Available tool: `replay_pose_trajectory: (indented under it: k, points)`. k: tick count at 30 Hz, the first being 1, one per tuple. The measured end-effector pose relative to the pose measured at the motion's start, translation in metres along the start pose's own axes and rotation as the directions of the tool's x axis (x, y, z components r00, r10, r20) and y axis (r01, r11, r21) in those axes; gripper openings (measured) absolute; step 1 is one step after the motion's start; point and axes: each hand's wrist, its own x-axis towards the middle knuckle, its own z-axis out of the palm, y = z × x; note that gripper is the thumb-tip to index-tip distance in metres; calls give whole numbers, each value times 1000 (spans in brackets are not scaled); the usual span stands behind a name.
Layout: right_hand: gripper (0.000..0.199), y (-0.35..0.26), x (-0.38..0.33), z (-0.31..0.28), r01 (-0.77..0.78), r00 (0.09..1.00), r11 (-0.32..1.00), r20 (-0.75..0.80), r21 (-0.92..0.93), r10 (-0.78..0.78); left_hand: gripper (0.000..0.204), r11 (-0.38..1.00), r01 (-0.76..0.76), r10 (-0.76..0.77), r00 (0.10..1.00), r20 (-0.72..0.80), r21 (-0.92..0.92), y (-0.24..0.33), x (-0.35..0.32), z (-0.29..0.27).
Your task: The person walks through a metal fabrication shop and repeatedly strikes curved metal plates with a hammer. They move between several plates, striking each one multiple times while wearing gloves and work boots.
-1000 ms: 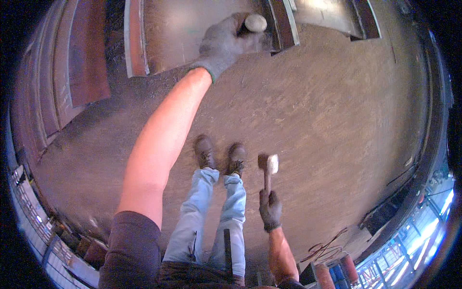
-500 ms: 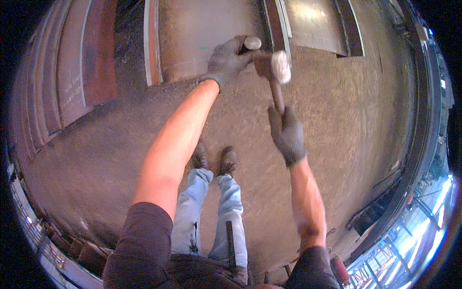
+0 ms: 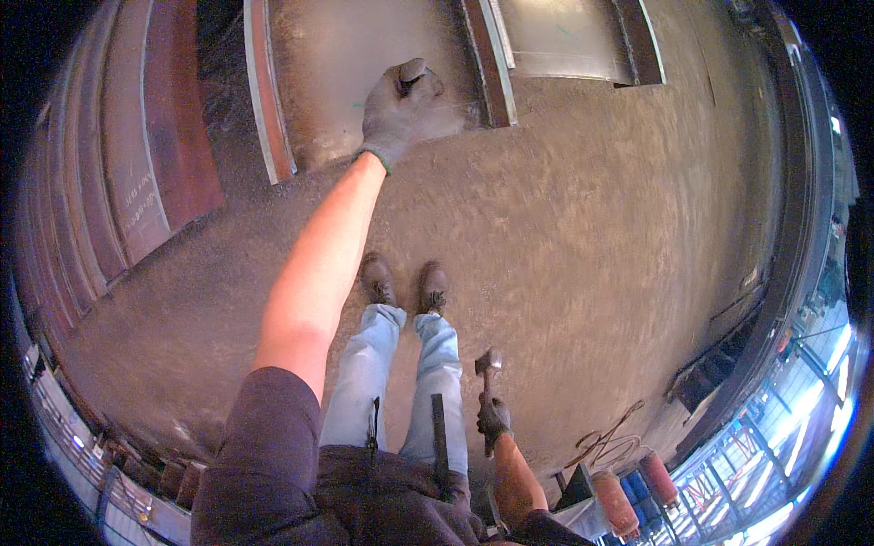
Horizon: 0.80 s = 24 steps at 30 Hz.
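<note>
My left hand [image 3: 405,109], in a dark grey glove, is stretched far forward over the end of a steel beam. Its fingers are closed around a metal tool with a blunt, rounded grey end [image 3: 412,68]; the rest of the tool is hidden by the hand. Low beside my right leg, my right hand [image 3: 493,417], also gloved, grips a hammer [image 3: 489,361] by its handle. The hammer's head points forward, well apart from the left hand. Below the left hand lies the beam [image 3: 319,109], with a smooth grey web and raised reddish-brown flanges.
Another steel beam [image 3: 574,41] lies ahead on the right, and several brown beams [image 3: 137,155] line the left. My boots stand on a brown, dusty floor [image 3: 583,227]. Red cylinders [image 3: 614,505] and a looped cable [image 3: 610,444] sit behind on the right.
My right hand has swung the hammer from beside the left hand down and back to my right leg. The left hand has shifted slightly left, still closed on the tool.
</note>
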Motion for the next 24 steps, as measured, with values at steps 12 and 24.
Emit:
replay_pose_trajectory:
  k: [12,24]
  points:
    - [41,2,67,-69,13,999,999,-35,48,-11,19,993,-52,45,997,-60,-110,8,5,4]
    - [43,-191,96,-171,237,966,966,82,100,-246,26,950,-109,42,973,-225,-292,118,-14,104]
